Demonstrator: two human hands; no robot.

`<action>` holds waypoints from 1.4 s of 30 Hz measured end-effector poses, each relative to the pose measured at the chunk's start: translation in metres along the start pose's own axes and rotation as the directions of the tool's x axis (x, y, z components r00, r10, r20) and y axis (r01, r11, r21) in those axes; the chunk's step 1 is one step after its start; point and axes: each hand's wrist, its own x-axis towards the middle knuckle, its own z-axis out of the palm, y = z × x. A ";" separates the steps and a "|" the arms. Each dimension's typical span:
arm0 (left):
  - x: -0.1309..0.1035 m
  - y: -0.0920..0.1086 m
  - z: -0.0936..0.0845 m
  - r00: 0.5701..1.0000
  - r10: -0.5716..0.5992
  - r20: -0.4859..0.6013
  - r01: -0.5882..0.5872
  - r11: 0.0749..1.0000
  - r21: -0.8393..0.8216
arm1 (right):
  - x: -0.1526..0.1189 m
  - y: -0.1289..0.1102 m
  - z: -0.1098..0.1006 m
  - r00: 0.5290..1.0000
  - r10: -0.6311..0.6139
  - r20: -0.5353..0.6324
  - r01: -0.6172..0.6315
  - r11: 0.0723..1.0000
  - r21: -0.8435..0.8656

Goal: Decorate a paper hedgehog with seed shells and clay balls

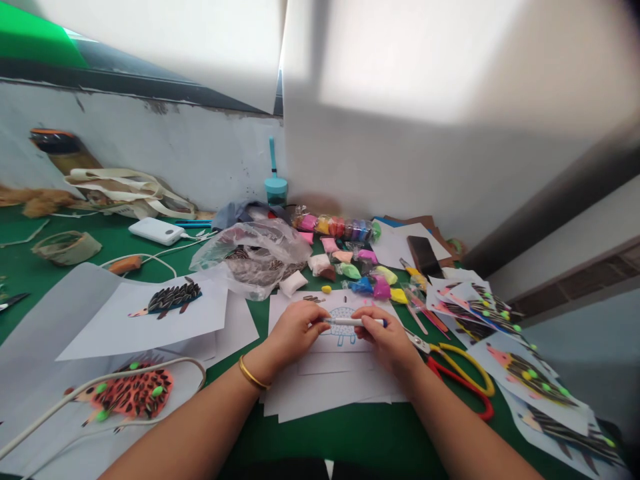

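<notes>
Between my two hands a white marker pen (345,322) with a blue end lies level over the paper. My left hand (295,330), a gold bangle on its wrist, pinches the pen's left end. The fingers of my right hand (384,340) are closed round the other end, where the blue part sticks out. Below is a sheet of white paper (280,308) with a blue outlined drawing (344,339) of a dotted body with legs, partly hidden by the hands. A few sunflower seeds (314,299) and a small yellow clay lump (327,289) sit at the sheet's top.
Packets of coloured clay (363,285) and a plastic bag of seeds (250,257) lie beyond the paper. Red-and-yellow scissors (463,373) are at right, beside finished seed hedgehog pictures (525,373). At left are another hedgehog sheet (100,333), a white cable (190,361) and a power bank (156,231).
</notes>
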 end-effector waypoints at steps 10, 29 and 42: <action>-0.003 0.008 -0.002 0.999 0.033 0.025 -0.037 0.985 0.166 | 0.000 0.004 0.000 0.994 0.073 0.079 -0.078 0.995 0.056; -0.005 0.021 0.003 0.991 0.113 -0.070 -0.088 0.953 0.290 | -0.006 -0.003 0.003 0.985 0.122 0.121 -0.145 0.968 0.203; -0.002 0.018 -0.001 0.997 -0.048 0.066 0.042 0.995 0.093 | -0.003 -0.003 -0.003 0.996 0.044 0.082 -0.053 0.993 0.109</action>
